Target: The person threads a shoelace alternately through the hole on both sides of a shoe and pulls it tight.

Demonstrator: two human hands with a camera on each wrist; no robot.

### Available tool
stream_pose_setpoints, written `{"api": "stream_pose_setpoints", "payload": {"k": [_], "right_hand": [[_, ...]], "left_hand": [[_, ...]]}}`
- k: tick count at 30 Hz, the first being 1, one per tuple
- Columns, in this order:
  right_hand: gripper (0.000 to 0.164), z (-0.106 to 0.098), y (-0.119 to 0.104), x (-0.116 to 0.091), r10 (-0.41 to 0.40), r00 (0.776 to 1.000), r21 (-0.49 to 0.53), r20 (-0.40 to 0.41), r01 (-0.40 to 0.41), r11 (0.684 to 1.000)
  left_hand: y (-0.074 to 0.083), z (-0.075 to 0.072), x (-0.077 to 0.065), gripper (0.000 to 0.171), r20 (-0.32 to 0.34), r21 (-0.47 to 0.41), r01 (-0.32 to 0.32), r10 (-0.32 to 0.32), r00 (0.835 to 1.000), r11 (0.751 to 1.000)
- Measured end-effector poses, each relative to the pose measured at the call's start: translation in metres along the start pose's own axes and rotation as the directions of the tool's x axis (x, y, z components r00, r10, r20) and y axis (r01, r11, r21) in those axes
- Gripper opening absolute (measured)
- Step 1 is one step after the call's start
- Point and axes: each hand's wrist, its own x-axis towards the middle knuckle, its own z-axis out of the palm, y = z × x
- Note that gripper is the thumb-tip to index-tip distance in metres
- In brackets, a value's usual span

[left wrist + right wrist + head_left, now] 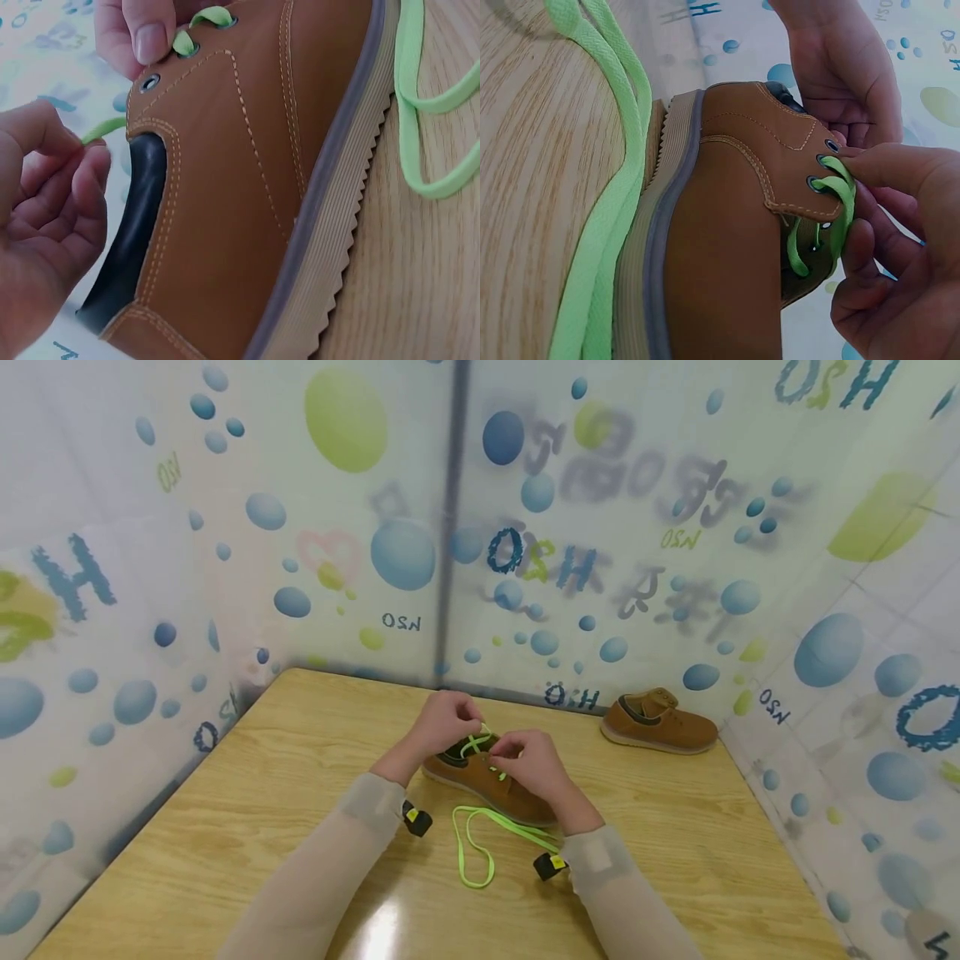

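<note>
A brown shoe [465,770] with a dark padded collar stands on the table, a bright green shoelace [843,196] running through several of its eyelets. At the shoe's opening my left hand [444,722] pinches a short stretch of lace [106,129] between thumb and fingertips. My right hand [534,763] grips the edge of the eyelet flap, its thumb beside the laced eyelets and its fingers behind. One eyelet [151,82] nearest the collar has no lace in it. The lace's tip is hidden from view.
A long loose loop of green lace [409,112] lies on the wooden table [300,760] in front of the shoe. The second brown shoe [675,731] stands at the back right corner. Patterned curtains [345,568] close off the back and sides.
</note>
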Motion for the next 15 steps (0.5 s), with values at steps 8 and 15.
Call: {"api": "stream_pose_setpoints", "payload": {"k": [8,15], "right_hand": [[0.006,0.0,0.001,0.0,-0.014,1.0,-0.015,-0.006,0.014,1.0],[0.007,0.0,0.0,-0.001,-0.022,1.0,-0.041,0.002,0.022,0.999]], "left_hand": [[-0.005,-0.004,0.003,0.009,0.091,0.049,-0.036,0.032,0.995,0.998],[-0.009,-0.013,0.004,0.013,0.24,0.068,-0.059,0.041,0.97,0.996]]}}
